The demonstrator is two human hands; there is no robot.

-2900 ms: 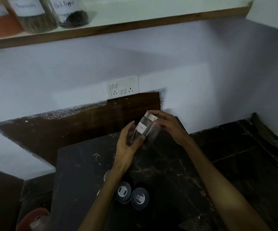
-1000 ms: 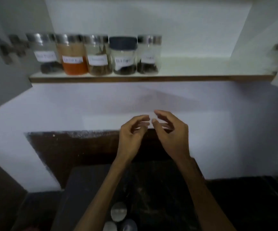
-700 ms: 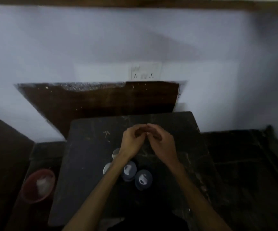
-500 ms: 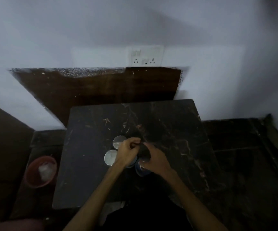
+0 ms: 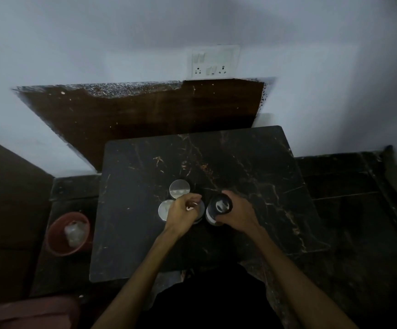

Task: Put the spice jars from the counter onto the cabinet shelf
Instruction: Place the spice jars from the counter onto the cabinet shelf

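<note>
Black-lidded jar point(image 5: 219, 207) was gripped by the right hand point(image 5: 236, 213) on the dark marble counter point(image 5: 252, 167); the left hand point(image 5: 182, 214) was curled loosely over silver-lidded jars point(image 5: 179, 189) just left, its grasp unclear

Both bare forearms are reaching forward and converging, the right hand point(image 5: 236, 211) curling its fingers point(image 5: 226, 194) around a dark-lidded jar point(image 5: 218, 207) while the left hand point(image 5: 181, 213) is hovering loosely cupped just beside it, fingers bent inward, holding nothing visible.
</note>
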